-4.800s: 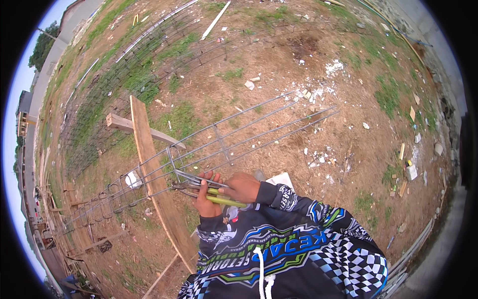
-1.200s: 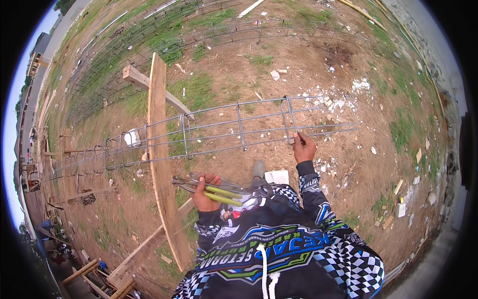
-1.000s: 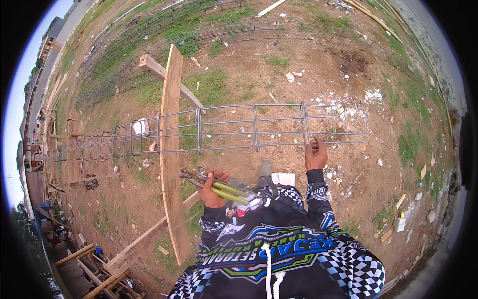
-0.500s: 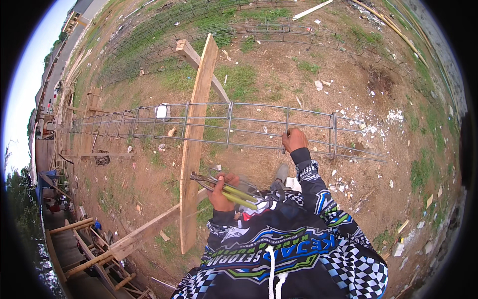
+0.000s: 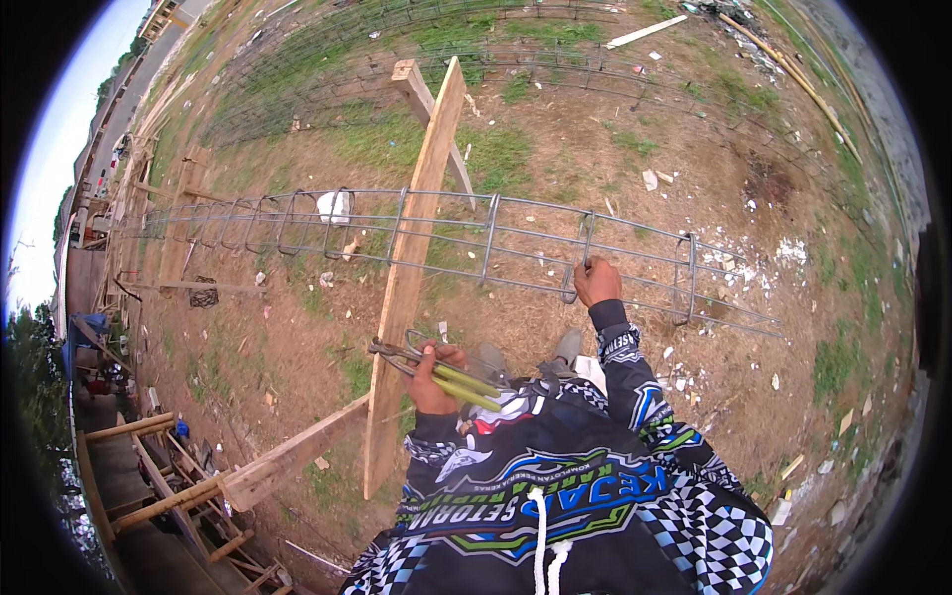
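A long rebar cage (image 5: 535, 234) made of thin steel bars and square stirrups stretches across in front of me, resting over a wooden plank (image 5: 418, 233). My right hand (image 5: 598, 284) is closed on one stirrup (image 5: 586, 238), at the cage's near side. That stirrup leans a little. Lower left, my left hand (image 5: 434, 381) is wrapped round pincers (image 5: 468, 386) with yellow-green handles, their metal jaws pointing left. Thin grey wire loops (image 5: 424, 343) show beside the pincers in the same hand; how they are held is partly hidden.
A sloping wooden leg (image 5: 293, 451) braces the plank at the near left, and another post (image 5: 416, 94) stands behind it. More rebar cages (image 5: 555, 61) lie on the grass beyond. White rubble (image 5: 788, 250) is scattered at the right. My shoes (image 5: 567, 343) show below the cage.
The view has shifted slightly, so the cage and plank appear farther right. The stirrup at my right hand now leans more. My left hand still holds the pincers.
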The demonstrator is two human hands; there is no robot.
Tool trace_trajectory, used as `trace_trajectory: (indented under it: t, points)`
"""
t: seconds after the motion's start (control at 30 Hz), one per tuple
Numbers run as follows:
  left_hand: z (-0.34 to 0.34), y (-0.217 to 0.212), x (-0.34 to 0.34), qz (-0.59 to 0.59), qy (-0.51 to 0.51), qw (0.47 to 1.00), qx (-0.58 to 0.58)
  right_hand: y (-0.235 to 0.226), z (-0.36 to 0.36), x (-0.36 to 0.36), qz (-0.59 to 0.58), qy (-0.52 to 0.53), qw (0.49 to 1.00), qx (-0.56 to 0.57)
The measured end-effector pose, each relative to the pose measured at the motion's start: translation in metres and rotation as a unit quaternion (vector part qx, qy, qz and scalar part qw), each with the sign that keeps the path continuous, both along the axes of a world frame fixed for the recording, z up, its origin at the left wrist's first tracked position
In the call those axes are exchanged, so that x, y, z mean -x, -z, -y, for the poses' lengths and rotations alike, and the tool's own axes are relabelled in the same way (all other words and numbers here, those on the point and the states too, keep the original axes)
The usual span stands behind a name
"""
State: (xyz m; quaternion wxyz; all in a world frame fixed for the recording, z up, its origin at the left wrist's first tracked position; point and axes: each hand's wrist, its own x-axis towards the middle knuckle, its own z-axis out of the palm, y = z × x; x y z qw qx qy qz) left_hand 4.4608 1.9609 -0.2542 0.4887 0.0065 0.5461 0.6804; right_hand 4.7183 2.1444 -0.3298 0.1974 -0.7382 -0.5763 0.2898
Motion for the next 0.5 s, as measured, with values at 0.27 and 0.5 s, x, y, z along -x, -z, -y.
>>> trace_trajectory:
  t: [0.27, 0.5]
  points:
    - [0.011, 0.002, 0.025, -0.008, -0.022, 1.0, 0.003, 0.011, 0.002, -0.003, 0.035, 0.001, 0.998, -0.05]
    - [0.017, 0.005, 0.032, -0.017, -0.011, 1.0, 0.017, 0.01, -0.002, -0.011, 0.044, -0.011, 0.999, -0.017]
